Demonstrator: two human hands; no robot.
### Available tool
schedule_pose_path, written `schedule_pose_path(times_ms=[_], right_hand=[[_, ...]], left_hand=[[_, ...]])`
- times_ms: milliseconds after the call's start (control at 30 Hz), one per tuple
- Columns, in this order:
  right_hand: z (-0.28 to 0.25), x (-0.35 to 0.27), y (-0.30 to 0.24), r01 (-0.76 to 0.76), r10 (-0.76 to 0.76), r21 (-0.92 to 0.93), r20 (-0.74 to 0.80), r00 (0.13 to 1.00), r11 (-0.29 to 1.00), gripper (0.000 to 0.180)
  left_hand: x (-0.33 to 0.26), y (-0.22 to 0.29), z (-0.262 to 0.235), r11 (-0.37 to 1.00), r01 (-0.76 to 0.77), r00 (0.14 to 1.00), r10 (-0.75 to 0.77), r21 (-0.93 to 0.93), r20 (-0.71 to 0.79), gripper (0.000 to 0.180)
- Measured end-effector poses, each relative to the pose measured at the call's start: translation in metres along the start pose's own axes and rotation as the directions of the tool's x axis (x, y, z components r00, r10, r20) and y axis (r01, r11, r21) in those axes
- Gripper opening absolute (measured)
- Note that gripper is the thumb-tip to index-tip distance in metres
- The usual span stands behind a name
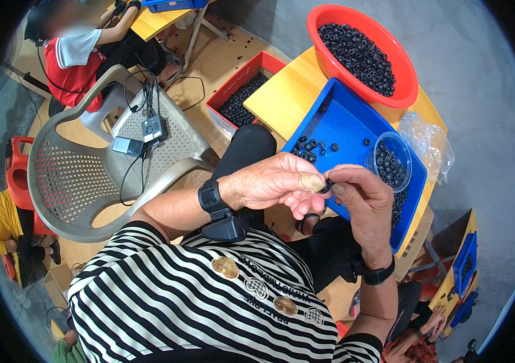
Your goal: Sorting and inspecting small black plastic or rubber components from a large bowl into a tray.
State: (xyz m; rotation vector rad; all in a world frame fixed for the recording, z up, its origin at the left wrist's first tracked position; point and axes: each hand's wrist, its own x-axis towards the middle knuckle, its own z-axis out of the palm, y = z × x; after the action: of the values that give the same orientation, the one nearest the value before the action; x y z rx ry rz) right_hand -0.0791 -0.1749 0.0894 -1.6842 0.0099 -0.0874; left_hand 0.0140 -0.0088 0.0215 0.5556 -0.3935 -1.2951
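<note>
Between the fingertips of both hands is a small black ring-shaped part (326, 186), mostly covered by the thumbs. My left hand (278, 183) pinches it from the left. From the right, my right hand (363, 196) closes thumb and fingers on the same part. Both hands are over the near edge of a blue tray (345, 115). Several loose black parts (307, 147) lie in the tray, and a clear round tub (392, 162) there holds many more.
A red basin (411, 66) full of black parts stands on the yellow table (278, 91), with a clear plastic bag (430, 145) nearby. A red box (263, 59) of parts sits on the floor. Left is a grey chair (70, 181) bearing devices and cables. Other people sit around.
</note>
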Motion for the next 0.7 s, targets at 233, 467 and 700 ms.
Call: schedule_pose_path(times_ms=[233, 467, 700], right_hand=[[0.005, 0.000, 0.011, 0.022, -0.022, -0.014, -0.042, 0.999, 1.000, 0.012], [0.003, 0.004, 0.019, 0.040, -0.038, 0.136, -0.018, 0.999, 0.990, 0.014], [0.001, 0.003, 0.018, -0.149, 0.143, 0.374, 0.043, 0.989, 0.915, 0.015]], left_hand=[[0.001, -0.006, 0.001, 0.992, -0.057, 0.997, 0.062, 0.113, -0.042, 0.027], [-0.001, 0.000, 0.013, 0.904, -0.130, 0.973, 0.196, 0.407, -0.125, 0.030], [0.002, -0.003, 0.010, 0.844, -0.185, 0.959, 0.266, 0.504, -0.094, 0.032]])
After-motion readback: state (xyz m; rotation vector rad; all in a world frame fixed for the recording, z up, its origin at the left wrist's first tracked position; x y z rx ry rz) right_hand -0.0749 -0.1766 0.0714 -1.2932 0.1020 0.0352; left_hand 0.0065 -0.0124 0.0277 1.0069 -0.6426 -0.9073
